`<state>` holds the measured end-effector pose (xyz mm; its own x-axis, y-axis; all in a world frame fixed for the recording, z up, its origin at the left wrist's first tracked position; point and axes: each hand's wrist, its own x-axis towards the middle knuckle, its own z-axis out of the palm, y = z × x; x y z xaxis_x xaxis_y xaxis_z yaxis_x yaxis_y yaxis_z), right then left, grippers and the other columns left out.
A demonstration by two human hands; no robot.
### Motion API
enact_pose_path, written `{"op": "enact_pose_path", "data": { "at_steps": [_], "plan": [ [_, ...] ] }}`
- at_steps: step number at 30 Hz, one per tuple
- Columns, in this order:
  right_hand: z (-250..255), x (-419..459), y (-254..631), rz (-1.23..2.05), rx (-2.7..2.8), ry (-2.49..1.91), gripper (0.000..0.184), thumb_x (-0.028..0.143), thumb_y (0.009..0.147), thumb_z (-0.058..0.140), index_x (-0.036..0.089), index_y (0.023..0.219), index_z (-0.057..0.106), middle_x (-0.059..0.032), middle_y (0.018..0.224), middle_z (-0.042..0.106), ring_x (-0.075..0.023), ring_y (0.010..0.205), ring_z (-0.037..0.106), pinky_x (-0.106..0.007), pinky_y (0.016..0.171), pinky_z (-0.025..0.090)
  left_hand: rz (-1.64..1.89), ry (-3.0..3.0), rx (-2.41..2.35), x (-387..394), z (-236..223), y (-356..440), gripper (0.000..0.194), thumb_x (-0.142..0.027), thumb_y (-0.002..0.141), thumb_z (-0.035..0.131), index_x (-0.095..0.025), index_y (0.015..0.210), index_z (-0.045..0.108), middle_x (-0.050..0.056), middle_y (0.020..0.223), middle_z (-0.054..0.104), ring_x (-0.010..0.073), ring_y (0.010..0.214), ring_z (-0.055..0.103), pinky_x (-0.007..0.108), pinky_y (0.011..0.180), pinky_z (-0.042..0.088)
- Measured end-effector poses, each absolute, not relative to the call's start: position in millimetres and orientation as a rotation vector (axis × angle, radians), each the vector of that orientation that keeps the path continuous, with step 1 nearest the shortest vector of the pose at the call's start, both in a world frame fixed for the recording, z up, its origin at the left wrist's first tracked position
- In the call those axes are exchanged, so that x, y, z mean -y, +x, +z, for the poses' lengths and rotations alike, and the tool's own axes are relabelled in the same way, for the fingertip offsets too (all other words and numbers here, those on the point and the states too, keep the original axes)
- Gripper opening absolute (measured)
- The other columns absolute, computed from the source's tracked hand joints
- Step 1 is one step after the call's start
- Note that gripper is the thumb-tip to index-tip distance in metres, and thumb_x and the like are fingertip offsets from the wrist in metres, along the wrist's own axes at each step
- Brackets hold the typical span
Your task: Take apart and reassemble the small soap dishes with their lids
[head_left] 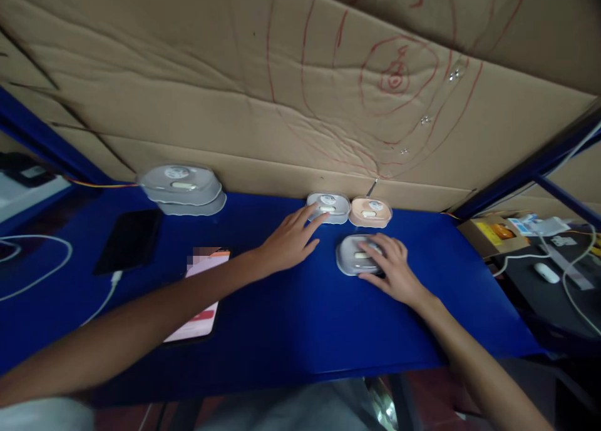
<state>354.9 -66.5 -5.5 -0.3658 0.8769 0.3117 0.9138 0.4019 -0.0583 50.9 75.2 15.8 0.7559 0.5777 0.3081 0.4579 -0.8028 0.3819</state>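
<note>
Fingers (373, 251) of the right hand (399, 274) bend over the near grey box (350, 256), with the thumb by its front edge. I can't tell if they grip it. The box sits flat on the blue table (282, 318), just left of that palm. The left hand (288, 240) is open and holds nothing. Its fingers spread out, and the tips are at the far grey box (335, 219), but I can't tell if they touch.

Right beside that one is the peach box (380, 217), behind the near grey box. A thin dark stick (372, 187) leans up behind it. The left arm (154, 309) crosses over a lit phone (206, 318). More to the left is a dark flat gadget (129, 240) with a white wire (113, 287). Behind it, two stacked grey boxes (183, 190) sit near the cardboard wall (188, 106).
</note>
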Motion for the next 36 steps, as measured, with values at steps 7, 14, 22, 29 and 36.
{"op": "enact_pose_path", "data": {
  "at_steps": [7,14,22,29,36],
  "plan": [
    [-23.2,96.1,514.5,-0.539,1.956,-2.093,0.061,0.057,0.104,0.045,0.032,0.16,0.04,-0.0181,0.147,0.056,-0.0376,0.133,0.054,-0.064,0.106,0.039,0.516,2.748,-0.869,-113.5,11.8,67.5,0.054,-0.024,0.098,0.061,-0.019,0.152,0.051,0.023,0.169,0.033,0.0426,0.156,0.033,0.06,0.121,0.034],
    [-37.2,41.5,548.8,-0.564,1.845,-2.152,0.064,0.051,0.102,0.045,0.025,0.16,0.041,-0.0184,0.156,0.053,-0.04,0.142,0.049,-0.062,0.106,0.046,0.557,2.693,-0.916,-41.8,15.7,3.0,0.043,-0.02,0.099,0.06,-0.028,0.141,0.058,0.015,0.152,0.05,0.0361,0.142,0.049,0.057,0.115,0.044],
    [-16.3,-4.4,429.2,-0.314,1.912,-2.053,0.068,0.055,0.105,0.044,0.023,0.164,0.032,-0.0209,0.168,0.037,-0.0412,0.156,0.034,-0.07,0.115,0.036,0.535,2.395,-1.038,-10.6,0.1,-7.8,0.078,-0.022,0.085,0.079,-0.033,0.152,0.041,0.016,0.173,0.013,0.0453,0.156,0.028,0.068,0.119,0.035],
    [17.4,36.7,269.1,0.14,2.478,-1.283,0.084,0.065,0.097,0.061,0.028,0.166,0.029,-0.0153,0.173,0.028,-0.0362,0.161,0.024,-0.064,0.126,0.027,0.615,2.312,-1.01,-7.3,-5.5,-1.2,0.084,-0.016,0.082,0.08,-0.035,0.153,0.039,0.016,0.17,0.026,0.0428,0.156,0.03,0.068,0.12,0.031],
    [1.9,37.9,268.6,0.484,2.093,-1.109,0.059,0.06,0.099,0.062,0.027,0.148,0.057,-0.0145,0.151,0.059,-0.0313,0.14,0.057,-0.05,0.115,0.049,0.446,2.155,-0.92,-0.6,-6.5,-10.7,0.117,-0.029,0.076,0.089,-0.035,0.166,0.014,0.017,0.163,0.044,0.0415,0.148,0.044,0.062,0.119,0.034]
  ]
}}
